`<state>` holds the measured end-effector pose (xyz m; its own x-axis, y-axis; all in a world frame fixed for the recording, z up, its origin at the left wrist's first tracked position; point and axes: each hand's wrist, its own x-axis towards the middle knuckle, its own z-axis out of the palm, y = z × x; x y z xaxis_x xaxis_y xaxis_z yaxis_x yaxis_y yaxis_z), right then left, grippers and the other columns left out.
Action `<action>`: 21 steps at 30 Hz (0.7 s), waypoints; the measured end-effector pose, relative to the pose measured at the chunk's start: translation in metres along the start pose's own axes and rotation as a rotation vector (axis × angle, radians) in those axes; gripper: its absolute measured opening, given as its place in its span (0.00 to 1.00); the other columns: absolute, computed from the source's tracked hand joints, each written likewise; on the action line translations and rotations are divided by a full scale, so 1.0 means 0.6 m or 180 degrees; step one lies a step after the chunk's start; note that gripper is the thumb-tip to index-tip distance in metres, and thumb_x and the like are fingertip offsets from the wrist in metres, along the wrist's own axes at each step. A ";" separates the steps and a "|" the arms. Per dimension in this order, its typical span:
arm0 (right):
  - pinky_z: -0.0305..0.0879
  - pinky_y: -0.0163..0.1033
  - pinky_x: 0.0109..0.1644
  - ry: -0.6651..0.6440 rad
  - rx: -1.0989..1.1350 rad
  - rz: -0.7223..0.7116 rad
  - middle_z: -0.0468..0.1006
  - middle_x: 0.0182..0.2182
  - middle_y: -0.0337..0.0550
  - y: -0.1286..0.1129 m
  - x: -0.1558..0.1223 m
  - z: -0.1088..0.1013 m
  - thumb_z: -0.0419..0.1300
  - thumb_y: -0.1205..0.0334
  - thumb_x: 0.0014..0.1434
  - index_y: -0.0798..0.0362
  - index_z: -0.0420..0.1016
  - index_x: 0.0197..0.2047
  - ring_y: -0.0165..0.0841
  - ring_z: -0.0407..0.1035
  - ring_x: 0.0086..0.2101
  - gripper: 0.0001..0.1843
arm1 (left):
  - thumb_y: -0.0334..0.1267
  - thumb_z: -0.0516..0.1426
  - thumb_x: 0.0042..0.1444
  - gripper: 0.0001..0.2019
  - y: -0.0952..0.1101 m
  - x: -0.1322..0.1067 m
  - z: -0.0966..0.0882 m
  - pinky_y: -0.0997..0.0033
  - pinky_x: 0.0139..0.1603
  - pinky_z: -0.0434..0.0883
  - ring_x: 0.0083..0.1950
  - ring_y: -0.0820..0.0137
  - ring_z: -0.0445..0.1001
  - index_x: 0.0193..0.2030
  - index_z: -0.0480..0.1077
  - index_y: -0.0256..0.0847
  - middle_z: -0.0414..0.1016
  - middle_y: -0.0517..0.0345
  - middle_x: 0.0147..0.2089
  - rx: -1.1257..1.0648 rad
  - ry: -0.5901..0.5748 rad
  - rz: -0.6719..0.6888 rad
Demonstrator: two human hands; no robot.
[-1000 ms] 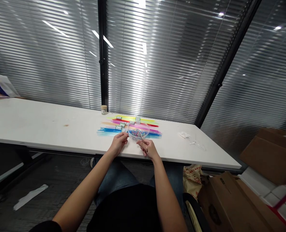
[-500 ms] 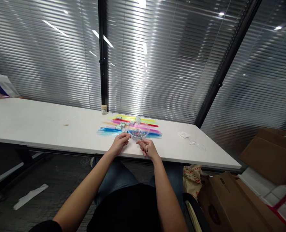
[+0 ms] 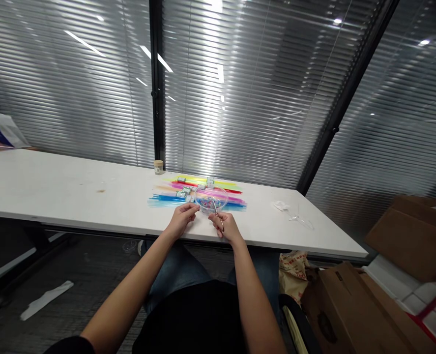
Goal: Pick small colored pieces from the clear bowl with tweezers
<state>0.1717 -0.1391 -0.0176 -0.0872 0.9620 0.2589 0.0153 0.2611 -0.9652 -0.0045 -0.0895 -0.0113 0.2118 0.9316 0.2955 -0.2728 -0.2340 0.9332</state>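
My right hand [image 3: 226,226] is closed round the handles of a pair of scissors [image 3: 217,212], whose blades point up over a clear round bowl [image 3: 226,198]. Small multicoloured bits [image 3: 207,202] lie inside the bowl. Just left of it, my left hand [image 3: 183,220] is closed in a pinch near the rim; whatever sits between its fingertips is too small to make out. Behind and beside the bowl lie bundles of thin coloured sticks or tubes [image 3: 162,198] with paper labels, in yellow, red, pink and blue.
A small jar with a tan lid [image 3: 159,167] stands at the table's back edge. Crumpled clear plastic [image 3: 301,221] and a white scrap [image 3: 280,205] lie to the right. Cardboard boxes [image 3: 354,309] and a printed bag [image 3: 293,275] are beside me on the right.
The scissors have shifted slightly in my right hand, and their angle differs a little. My left hand stays nearly in the same spot.
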 end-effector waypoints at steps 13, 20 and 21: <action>0.45 0.32 0.13 0.0114 0.0004 0.0007 0.56 0.14 0.29 0.001 0.000 0.002 0.64 0.43 0.50 0.55 0.71 0.29 0.23 0.48 0.11 0.21 | 0.45 0.68 0.42 0.15 0.004 -0.001 0.003 0.77 0.22 0.52 0.21 0.79 0.57 0.24 0.70 0.36 0.60 0.64 0.20 -0.0121 0.0096 -0.0015; 0.45 0.32 0.12 0.0145 0.0127 0.0031 0.58 0.14 0.28 0.002 0.000 -0.002 0.63 0.39 0.49 0.56 0.72 0.32 0.23 0.50 0.10 0.25 | 0.48 0.68 0.41 0.17 0.009 -0.004 0.007 0.77 0.22 0.52 0.21 0.79 0.57 0.25 0.72 0.36 0.60 0.64 0.20 -0.0142 0.0161 -0.0046; 0.45 0.32 0.12 0.0114 0.0162 0.0052 0.58 0.14 0.28 0.000 -0.001 -0.002 0.63 0.39 0.49 0.56 0.72 0.31 0.23 0.50 0.10 0.25 | 0.49 0.67 0.41 0.17 0.009 -0.004 0.007 0.77 0.22 0.52 0.21 0.79 0.56 0.25 0.72 0.36 0.60 0.64 0.20 -0.0140 0.0158 -0.0043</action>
<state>0.1727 -0.1395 -0.0177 -0.0518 0.9685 0.2435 -0.0343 0.2420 -0.9697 -0.0026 -0.0944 -0.0060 0.1692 0.9475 0.2714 -0.3113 -0.2099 0.9268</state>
